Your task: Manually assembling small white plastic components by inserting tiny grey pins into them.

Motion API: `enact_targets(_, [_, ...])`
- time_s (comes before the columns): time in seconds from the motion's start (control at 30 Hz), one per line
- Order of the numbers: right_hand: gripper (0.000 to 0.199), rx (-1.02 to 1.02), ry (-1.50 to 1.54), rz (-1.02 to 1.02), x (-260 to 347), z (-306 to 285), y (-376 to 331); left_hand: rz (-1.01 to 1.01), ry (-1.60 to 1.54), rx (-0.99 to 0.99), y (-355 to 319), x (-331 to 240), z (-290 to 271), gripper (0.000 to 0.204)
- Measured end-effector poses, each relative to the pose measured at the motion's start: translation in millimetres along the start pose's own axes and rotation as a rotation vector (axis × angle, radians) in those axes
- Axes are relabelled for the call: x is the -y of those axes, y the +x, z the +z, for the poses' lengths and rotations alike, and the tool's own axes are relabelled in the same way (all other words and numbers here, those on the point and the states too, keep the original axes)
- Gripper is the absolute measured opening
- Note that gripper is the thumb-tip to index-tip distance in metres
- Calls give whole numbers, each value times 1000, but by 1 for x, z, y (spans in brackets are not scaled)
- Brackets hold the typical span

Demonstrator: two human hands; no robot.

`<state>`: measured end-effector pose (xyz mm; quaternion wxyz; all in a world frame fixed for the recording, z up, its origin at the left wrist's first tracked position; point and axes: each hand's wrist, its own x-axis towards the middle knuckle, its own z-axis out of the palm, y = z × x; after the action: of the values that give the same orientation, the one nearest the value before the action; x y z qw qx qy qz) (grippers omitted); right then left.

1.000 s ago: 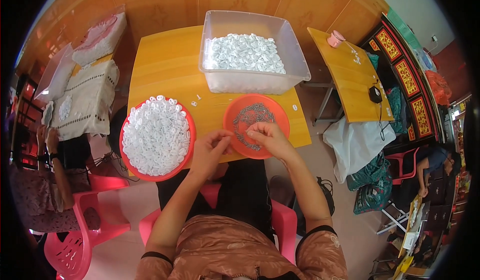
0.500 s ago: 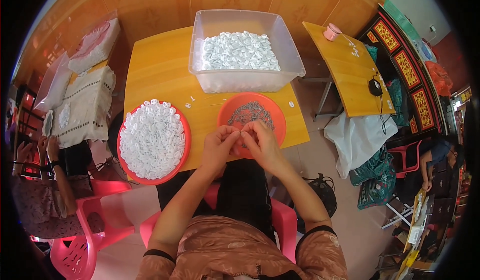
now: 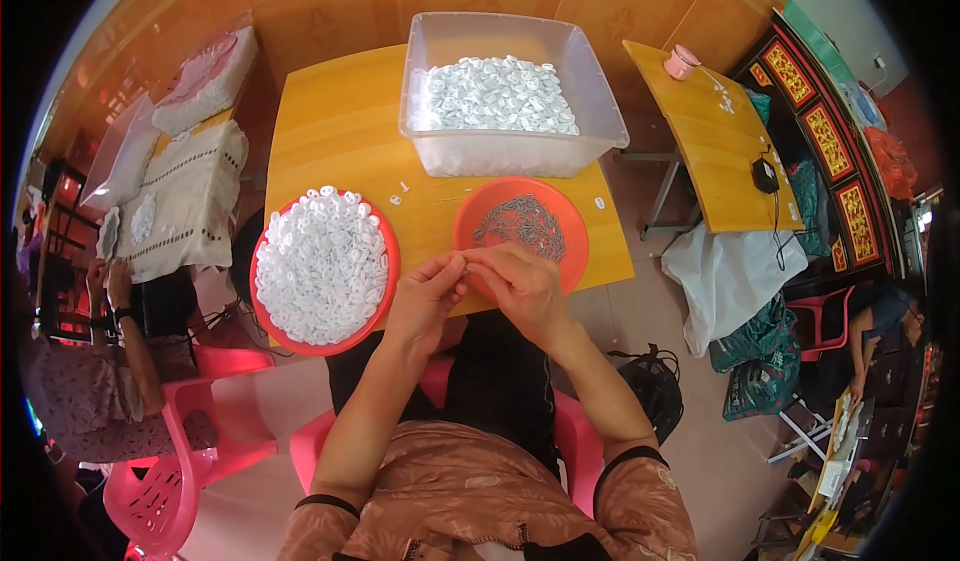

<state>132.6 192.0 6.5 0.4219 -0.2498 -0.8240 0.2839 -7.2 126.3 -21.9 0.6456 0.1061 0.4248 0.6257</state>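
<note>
Left hand: our left hand (image 3: 425, 296) sits just below the middle of the frame, fingers pinched narrow, tips meeting the other hand's. There's something tiny between them, but honestly we can't tell what it is, too small.

Right hand: our right hand (image 3: 522, 283) is right next to it, touching at the fingertips, fingers curled in tight over the same spot. It hangs over the near rim of the small orange dish.

Small orange dish: the small orange dish (image 3: 520, 229) is at the centre of the frame, just above our hands, with a thin pile of dark grey metal bits (image 3: 520, 223) in the middle of it.

Big orange bowl: the big orange bowl (image 3: 322, 269) is left of centre, just beside our left hand, heaped full of small white rings (image 3: 320, 261).

Clear tub: the clear plastic tub (image 3: 505, 91) is at the top middle, behind the dish, holding a layer of more white pieces (image 3: 495, 93).

Table: all of it sits on the yellow wooden table (image 3: 330, 131). A few stray white bits lie loose between the bowl and the tub.

Seat: we're on a pink plastic chair (image 3: 575, 436), lower middle.

Around us: a second yellow table (image 3: 715, 141) at upper right with a small pink cup (image 3: 683, 61) on it, and another person (image 3: 110, 361) sitting at the left edge.
</note>
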Motion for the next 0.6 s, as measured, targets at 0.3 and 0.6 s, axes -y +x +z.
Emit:
enact_targets(0.3, [8,-6,511,537,20,29,-4,47,-132,-103,-20,-14,-17,16])
enact_targets(0.6, [10,-142,339,325,44,57,-3,245,-95,-198,-33,-15,-23,16])
